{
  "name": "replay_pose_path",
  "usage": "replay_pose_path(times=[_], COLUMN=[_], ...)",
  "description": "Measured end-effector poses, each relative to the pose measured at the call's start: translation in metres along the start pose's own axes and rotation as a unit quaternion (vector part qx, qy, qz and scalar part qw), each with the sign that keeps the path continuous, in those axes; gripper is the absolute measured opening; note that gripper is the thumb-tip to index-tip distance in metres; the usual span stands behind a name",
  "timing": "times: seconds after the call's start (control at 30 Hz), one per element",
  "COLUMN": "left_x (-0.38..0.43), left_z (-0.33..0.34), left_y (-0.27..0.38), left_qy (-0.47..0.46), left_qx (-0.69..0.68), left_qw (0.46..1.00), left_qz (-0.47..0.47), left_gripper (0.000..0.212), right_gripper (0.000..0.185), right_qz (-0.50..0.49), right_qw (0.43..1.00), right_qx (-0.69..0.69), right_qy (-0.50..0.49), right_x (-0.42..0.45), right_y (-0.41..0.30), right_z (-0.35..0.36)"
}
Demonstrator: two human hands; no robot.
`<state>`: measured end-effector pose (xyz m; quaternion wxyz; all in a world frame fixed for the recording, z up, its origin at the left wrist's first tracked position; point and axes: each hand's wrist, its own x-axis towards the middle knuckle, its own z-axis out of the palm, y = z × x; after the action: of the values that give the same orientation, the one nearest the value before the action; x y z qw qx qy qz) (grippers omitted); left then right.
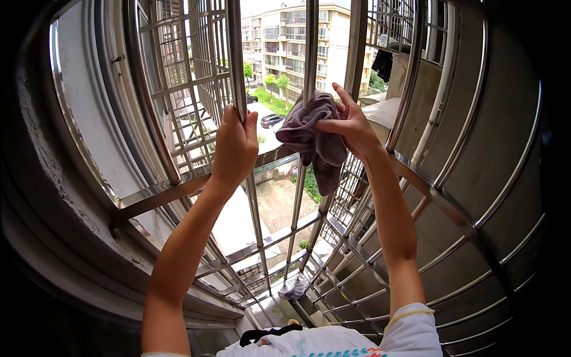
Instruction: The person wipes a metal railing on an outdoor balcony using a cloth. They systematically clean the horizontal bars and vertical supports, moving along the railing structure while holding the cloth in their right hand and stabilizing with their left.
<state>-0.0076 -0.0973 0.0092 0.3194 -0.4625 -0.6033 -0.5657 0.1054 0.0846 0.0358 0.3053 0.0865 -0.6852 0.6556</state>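
Closed around an upright metal bar (237, 58) of a window security grille, my left hand (235, 149) sits just above the horizontal rail (192, 178). My right hand (352, 125) grips a crumpled purple-grey cloth (314, 134), with the thumb pressed on it and the index finger pointing up. The cloth is wrapped around another vertical bar (311, 49), hiding that part of the bar. One end of the cloth hangs down below the rail. A thicker upright post (357, 44) stands just behind my right hand's fingertips.
The grille's bars continue down and to the right beside a grey wall (468, 111). At the bottom lies a bundle of pale strands (294, 288), perhaps a mop head. A white pipe (435, 111) runs down the right side. Outside are an apartment building (294, 40) and parked cars (271, 120).
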Motion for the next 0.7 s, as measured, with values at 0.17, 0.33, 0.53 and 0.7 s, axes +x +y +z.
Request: replay_pose_path(times=[0.17, 0.33, 0.53, 0.7], left_x=[-0.001, 0.0, 0.001, 0.001], left_z=[0.001, -0.001, -0.002, -0.002], left_y=[0.0, -0.002, 0.001, -0.004], left_qy=[-0.015, -0.014, -0.014, -0.011], left_qx=[-0.003, 0.01, 0.015, -0.008], left_qw=[0.999, 1.0, 1.0, 1.0], left_qz=[-0.031, -0.023, -0.009, -0.015], left_gripper=[0.02, 0.02, 0.02, 0.019], right_gripper=[0.067, 0.051, 0.034, 0.009], right_qz=[-0.049, -0.132, -0.173, -0.136], right_qw=[0.979, 0.963, 0.958, 0.973], right_qx=[-0.149, -0.116, -0.009, -0.109], right_qy=[0.129, 0.207, 0.229, 0.153], right_x=[0.027, 0.064, 0.143, 0.113], right_y=[-0.004, -0.04, -0.124, -0.152], right_z=[0.013, 0.035, 0.031, 0.063])
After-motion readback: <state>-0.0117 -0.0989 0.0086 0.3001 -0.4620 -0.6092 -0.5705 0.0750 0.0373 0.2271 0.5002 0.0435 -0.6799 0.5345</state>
